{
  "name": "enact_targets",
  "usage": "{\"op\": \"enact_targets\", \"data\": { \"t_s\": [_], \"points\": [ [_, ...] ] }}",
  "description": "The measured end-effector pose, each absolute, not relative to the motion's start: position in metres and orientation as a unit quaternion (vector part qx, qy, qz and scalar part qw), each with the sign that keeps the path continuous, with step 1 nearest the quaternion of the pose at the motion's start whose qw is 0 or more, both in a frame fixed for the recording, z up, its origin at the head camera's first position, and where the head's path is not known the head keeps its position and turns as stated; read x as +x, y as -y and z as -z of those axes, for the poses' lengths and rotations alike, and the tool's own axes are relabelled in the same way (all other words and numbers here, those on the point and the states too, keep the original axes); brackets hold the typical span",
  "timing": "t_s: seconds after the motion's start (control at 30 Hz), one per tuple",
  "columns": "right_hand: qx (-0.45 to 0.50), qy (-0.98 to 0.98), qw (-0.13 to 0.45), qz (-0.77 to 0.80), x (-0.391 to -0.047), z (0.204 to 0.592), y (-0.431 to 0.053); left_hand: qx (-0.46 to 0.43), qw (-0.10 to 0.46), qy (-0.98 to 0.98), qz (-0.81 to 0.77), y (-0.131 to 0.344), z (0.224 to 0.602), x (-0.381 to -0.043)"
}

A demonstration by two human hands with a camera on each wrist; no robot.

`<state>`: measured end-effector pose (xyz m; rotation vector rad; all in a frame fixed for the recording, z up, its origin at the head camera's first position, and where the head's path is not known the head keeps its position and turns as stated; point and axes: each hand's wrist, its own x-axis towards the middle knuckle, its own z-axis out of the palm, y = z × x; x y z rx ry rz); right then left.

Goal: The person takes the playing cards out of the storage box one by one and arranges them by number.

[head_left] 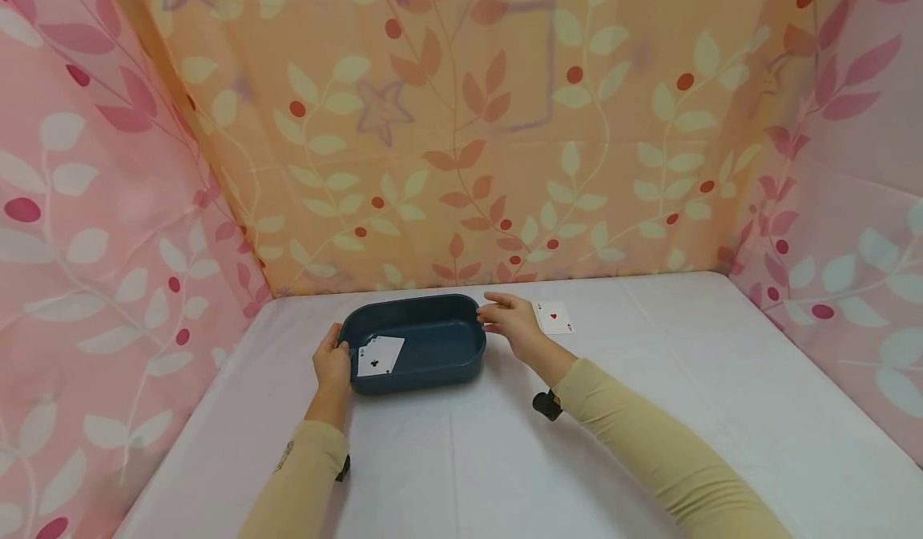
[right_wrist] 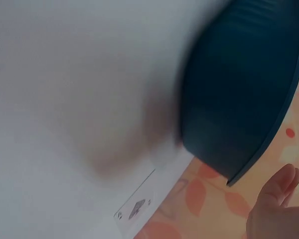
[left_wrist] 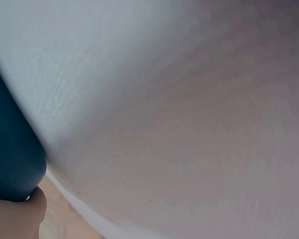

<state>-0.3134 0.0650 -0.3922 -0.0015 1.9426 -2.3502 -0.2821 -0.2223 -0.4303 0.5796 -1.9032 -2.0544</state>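
Note:
A dark blue rectangular basin (head_left: 440, 339) with rounded corners is on the white table. My left hand (head_left: 332, 369) grips its left end, with the thumb over the rim. In the left wrist view, a fingertip (left_wrist: 37, 204) lies against the basin wall (left_wrist: 12, 144). Overlapping playing cards (head_left: 380, 355), the top one with a black club, lie inside the basin at its left. At the right rim is my right hand (head_left: 513, 327), its fingers stretched out and holding nothing. Just behind that hand, a playing card (head_left: 557, 317) with a red heart lies face up on the table.
White cloth (head_left: 461, 459) covers the table. A patterned orange curtain (head_left: 461, 162) hangs along the back edge, and pink patterned curtains (head_left: 108, 243) stand at the sides. A black wrist device (head_left: 547, 405) hangs below the right wrist.

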Motion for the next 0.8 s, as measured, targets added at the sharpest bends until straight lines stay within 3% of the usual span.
{"op": "enact_targets", "data": {
  "t_s": [0.4,0.8],
  "points": [
    [-0.047,-0.617,0.110,0.778,-0.304,0.397,-0.038,0.200,0.145,0.656,0.713,0.222,0.430,-0.282],
    [-0.099,-0.621,0.127,0.767,-0.296,0.405,-0.011,0.203,0.143,0.662,0.707,0.221,0.429,-0.281]
  ]
}}
